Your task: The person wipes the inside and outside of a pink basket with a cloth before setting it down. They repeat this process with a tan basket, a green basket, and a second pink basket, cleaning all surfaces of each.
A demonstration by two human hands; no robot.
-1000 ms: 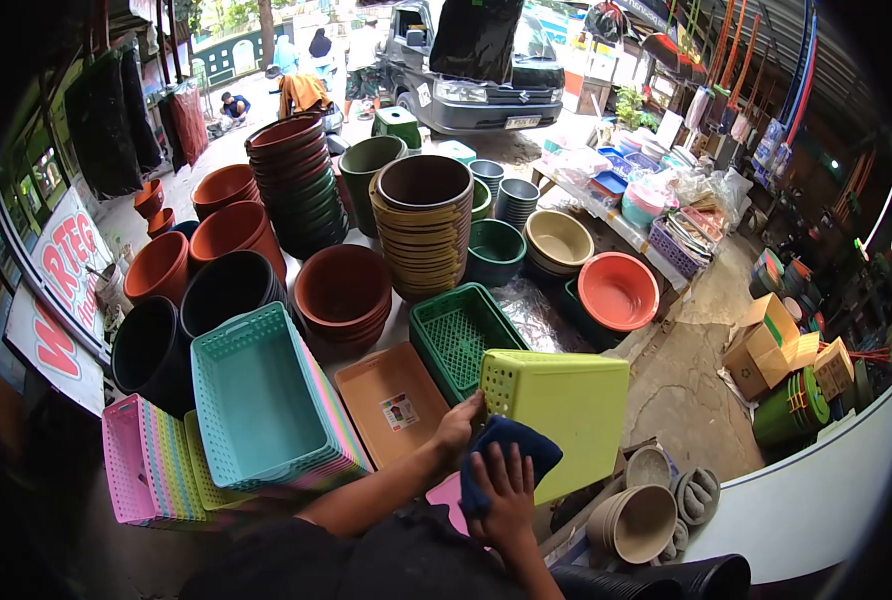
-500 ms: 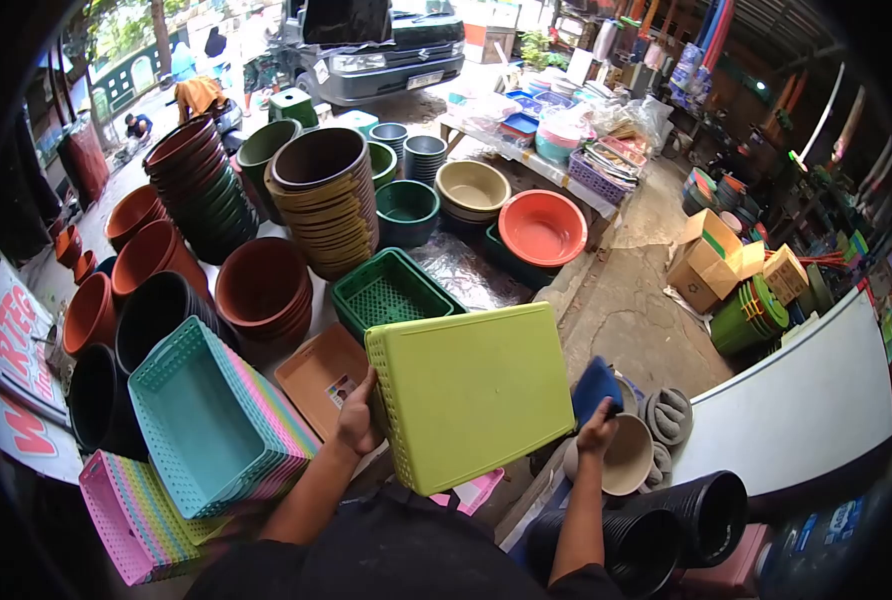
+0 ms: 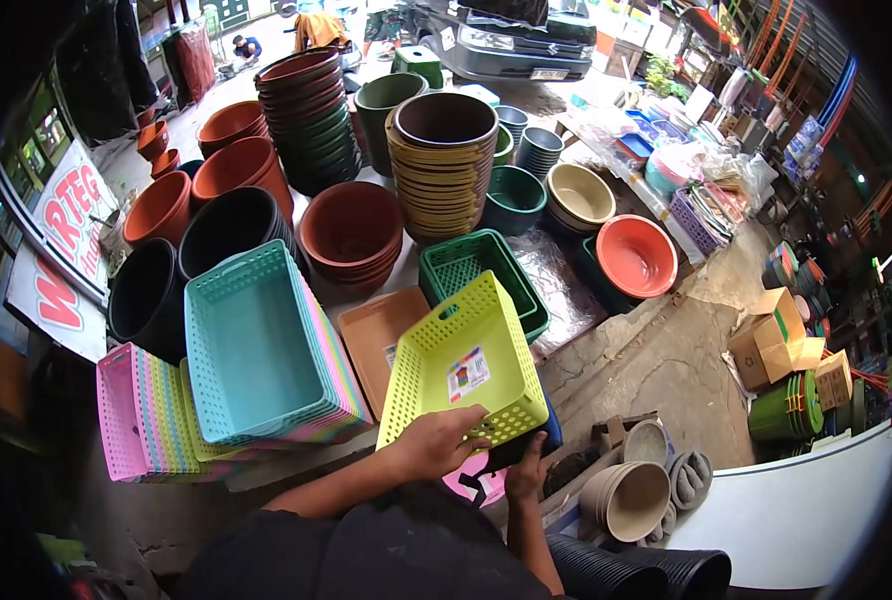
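Observation:
A yellow-green plastic basket [image 3: 496, 375] with perforated walls is tilted in front of me, its inside facing up and a printed label [image 3: 468, 374] on its floor. Across its near rim lies my left hand [image 3: 438, 443], the fingers closed over the edge. My right hand [image 3: 528, 472] is at the basket's right outer side, gripping a dark blue cloth [image 3: 551, 425] that is partly hidden under the basket. Just left of it stands a stack of pastel baskets with a turquoise one [image 3: 256, 345] on top. An orange-brown tray [image 3: 378, 335] and a green basket [image 3: 486, 270] lie behind.
Stacked pots [image 3: 444, 165] and basins, including a red basin [image 3: 636, 257], crowd the display beyond. Beige pots [image 3: 634, 500] and black pots [image 3: 636, 570] stand at my right. A white panel [image 3: 806, 505] and cardboard boxes [image 3: 766, 340] are farther right.
The yellow-green basket has turned from showing its underside to showing its inside. My left hand moved to its near rim. My right hand brought the cloth against it. The view swung left.

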